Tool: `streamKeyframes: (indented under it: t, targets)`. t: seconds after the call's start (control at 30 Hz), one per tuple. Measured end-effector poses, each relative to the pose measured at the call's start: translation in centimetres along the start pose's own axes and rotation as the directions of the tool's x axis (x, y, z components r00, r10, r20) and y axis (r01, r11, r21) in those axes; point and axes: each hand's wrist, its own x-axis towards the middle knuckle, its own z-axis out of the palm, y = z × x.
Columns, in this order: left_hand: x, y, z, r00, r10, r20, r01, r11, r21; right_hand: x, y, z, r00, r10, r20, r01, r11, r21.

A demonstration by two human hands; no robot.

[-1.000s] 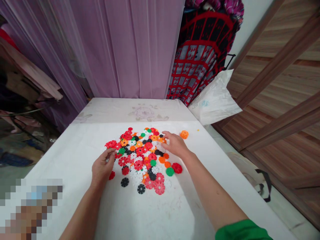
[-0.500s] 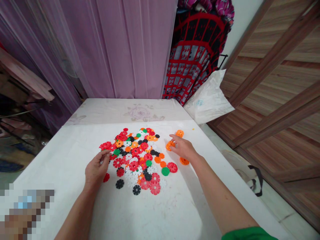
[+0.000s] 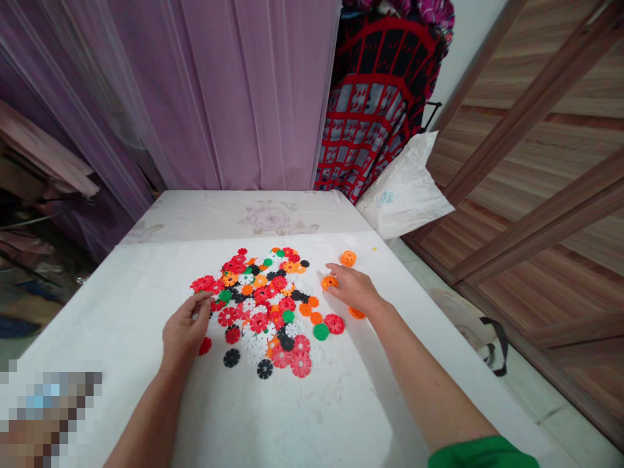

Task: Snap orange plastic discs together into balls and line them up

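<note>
A pile of flat, notched plastic snowflake discs in red, white, black, orange and green [image 3: 262, 294] is spread over the white table. At the pile's left edge is my left hand [image 3: 185, 325], fingers curled and thumb tip close to the index tip. Whatever lies between those tips is too small to make out. My right hand [image 3: 355, 286] hovers low right of the pile, thumb and fingers apart around an orange disc cluster [image 3: 330, 283]. Another orange cluster [image 3: 348, 258] lies beyond that hand, and a further orange disc [image 3: 357, 313] is partly hidden below the wrist.
The white table [image 3: 292, 429] has a flowered cover strip [image 3: 268, 218] at its far end. Behind hangs a purple curtain [image 3: 253, 97]. A white plastic bag [image 3: 404, 195] stands off the far right corner, with wooden doors [image 3: 546, 175] to the right.
The view has shifted slightly, moving everything a little left in the picture. Both hands keep nearly the same place and pose over the discs.
</note>
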Motion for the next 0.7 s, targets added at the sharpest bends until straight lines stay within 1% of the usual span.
streamKeyframes:
  t: [0.1, 0.2, 0.37, 0.43, 0.6, 0.7]
  targets:
    - [0.0, -0.1, 0.0, 0.999, -0.033, 0.043, 0.034, 0.999, -0.034, -0.1, 0.3, -0.1, 1.000, 0.009, 0.006, -0.009, 1.000, 0.015]
    - [0.0, 0.1, -0.1, 0.998, -0.052, 0.044, 0.054, 0.998, -0.028, -0.4, 0.9, -0.1, 0.999, 0.036, 0.024, -0.036, 0.999, 0.016]
    - [-0.1, 0.4, -0.2, 0.997, -0.065, 0.052, 0.067, 0.997, -0.034, -1.0, 1.1, -0.3, 0.983, 0.162, 0.085, -0.157, 0.986, -0.055]
    - [-0.1, 0.4, -0.2, 0.997, -0.064, 0.048, 0.065, 0.997, -0.039, -1.1, 0.9, -0.4, 0.976, 0.192, 0.106, -0.182, 0.979, -0.095]
    - [-0.1, 0.6, -0.2, 0.996, -0.067, 0.051, 0.070, 0.996, -0.053, -1.0, 0.2, -0.3, 0.978, 0.177, 0.106, -0.158, 0.973, -0.171]
    - [0.0, 0.7, -0.2, 0.997, -0.058, 0.047, 0.060, 0.997, -0.040, -0.9, -0.3, -0.4, 0.977, 0.173, 0.128, -0.146, 0.969, -0.199]
